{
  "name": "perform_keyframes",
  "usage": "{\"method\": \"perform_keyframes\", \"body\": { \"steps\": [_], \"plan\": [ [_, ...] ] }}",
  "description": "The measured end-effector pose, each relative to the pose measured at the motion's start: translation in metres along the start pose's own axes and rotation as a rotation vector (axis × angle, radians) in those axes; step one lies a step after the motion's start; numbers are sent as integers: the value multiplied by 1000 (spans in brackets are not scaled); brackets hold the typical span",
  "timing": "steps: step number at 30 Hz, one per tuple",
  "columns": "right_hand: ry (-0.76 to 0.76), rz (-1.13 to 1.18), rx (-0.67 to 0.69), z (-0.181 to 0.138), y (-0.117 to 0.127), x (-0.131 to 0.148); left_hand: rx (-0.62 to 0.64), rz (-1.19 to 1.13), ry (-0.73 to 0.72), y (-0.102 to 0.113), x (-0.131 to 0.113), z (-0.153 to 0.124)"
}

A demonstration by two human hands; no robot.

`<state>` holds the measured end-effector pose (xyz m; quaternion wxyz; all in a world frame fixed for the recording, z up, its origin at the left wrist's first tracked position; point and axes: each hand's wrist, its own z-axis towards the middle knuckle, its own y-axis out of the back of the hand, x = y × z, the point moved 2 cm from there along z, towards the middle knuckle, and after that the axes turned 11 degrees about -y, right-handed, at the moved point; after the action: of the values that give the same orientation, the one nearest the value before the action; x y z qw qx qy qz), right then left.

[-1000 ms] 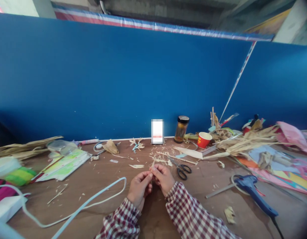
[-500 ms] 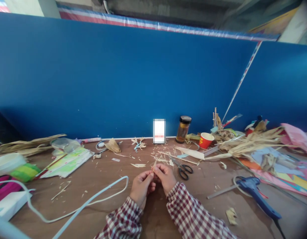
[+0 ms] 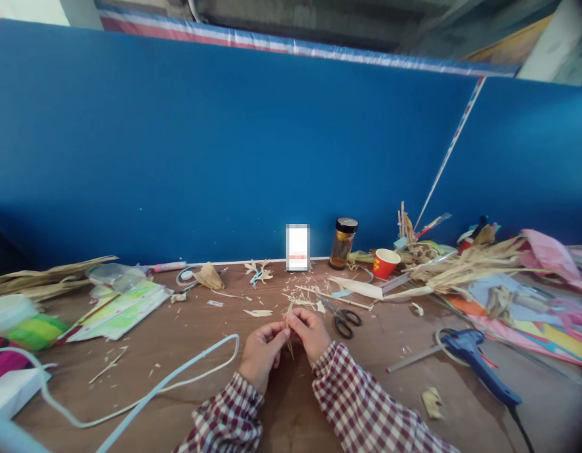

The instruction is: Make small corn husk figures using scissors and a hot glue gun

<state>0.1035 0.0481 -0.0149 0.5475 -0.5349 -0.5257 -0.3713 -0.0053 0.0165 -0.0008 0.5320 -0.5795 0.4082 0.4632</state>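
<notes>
Both hands meet over the brown table, fingertips pinched together on a thin strip of dried husk (image 3: 291, 350). Its pale tip sticks up above the fingers and its lower end hangs between the palms. My left hand (image 3: 261, 353) grips it with thumb and forefinger, the other fingers curled. My right hand (image 3: 312, 333) pinches it from the other side, close against the left fingertips. Black-handled scissors (image 3: 346, 322) lie just right of my right hand. Beyond the fingers are scattered pale husk slivers (image 3: 300, 298) and a flat husk piece (image 3: 258, 313).
A blue glue gun (image 3: 479, 362) lies at right, below a husk pile (image 3: 453, 274). A red paper cup (image 3: 385, 265) and a lidded jar (image 3: 342, 245) stand behind, near a blurred-out bright screen (image 3: 297, 245). A white cable (image 3: 172, 384) loops at left.
The lower end of the husk strip now shows hanging between my hands. Both hands stay pinched together. The whole view has shifted slightly.
</notes>
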Motion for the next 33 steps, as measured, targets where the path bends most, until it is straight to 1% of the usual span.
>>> {"method": "perform_keyframes", "body": {
  "steps": [2,5,12,18,23,27,30,33],
  "plan": [
    [-1,-4,4,0,0,0,14,15,-6,0,0,1],
    [2,-7,8,-1,0,1,29,13,22,0,0,1],
    [11,-6,-21,-4,-2,5,-12,-36,57,-2,-3,-3],
    [5,-9,-30,-5,-4,9,-47,-167,113,-1,2,-1],
    [21,-25,-37,-6,-3,9,-73,-191,99,-2,3,-2],
    [9,-5,-49,-6,-4,9,-55,-186,93,-2,1,-2],
    [17,-8,-47,-6,-4,9,-40,-140,84,-1,1,-1],
    [30,-23,-44,-6,-4,9,-43,-67,30,1,2,0]
  ]
}}
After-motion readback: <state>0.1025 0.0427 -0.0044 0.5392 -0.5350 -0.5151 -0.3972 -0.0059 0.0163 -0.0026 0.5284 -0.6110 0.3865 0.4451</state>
